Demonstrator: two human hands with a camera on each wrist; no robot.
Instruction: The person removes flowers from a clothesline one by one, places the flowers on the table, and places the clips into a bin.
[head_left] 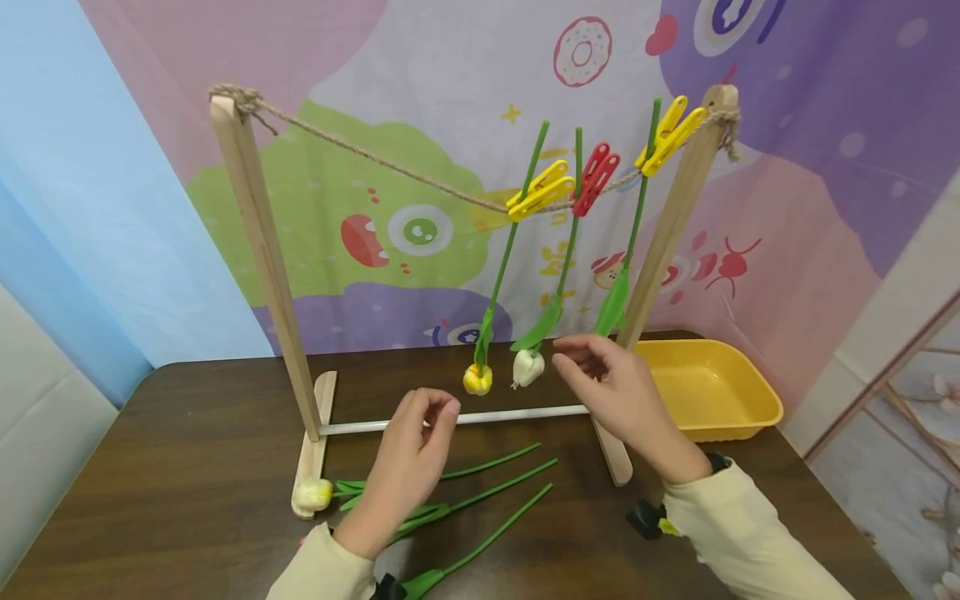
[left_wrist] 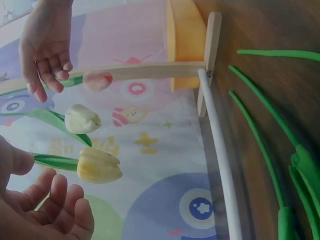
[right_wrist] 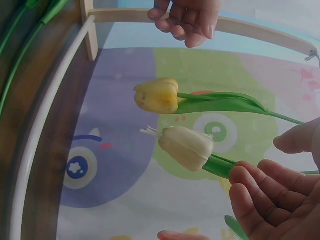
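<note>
My left hand [head_left: 408,458], fingers loosely bent, hovers above the table, left of a hanging yellow tulip [head_left: 477,380]. Just right of a hanging white tulip [head_left: 528,367], my right hand [head_left: 622,400] is raised with relaxed fingers and nothing in its grasp. A third tulip hangs beyond it; its pinkish bloom [left_wrist: 98,81] shows only in the left wrist view. Yellow clothespins [head_left: 540,191] [head_left: 671,137] and a red clothespin [head_left: 596,179] fix the stems head-down to a twine line [head_left: 390,169]. Below the left hand lie several loose tulips, one with a pale yellow bloom [head_left: 313,495].
Two wooden posts [head_left: 262,250] carry the twine, joined low down by a white rod [head_left: 517,414]. A yellow plastic basin [head_left: 708,387] stands at the right behind the frame's foot. A patterned cloth [head_left: 450,67] hangs behind the brown table [head_left: 187,467].
</note>
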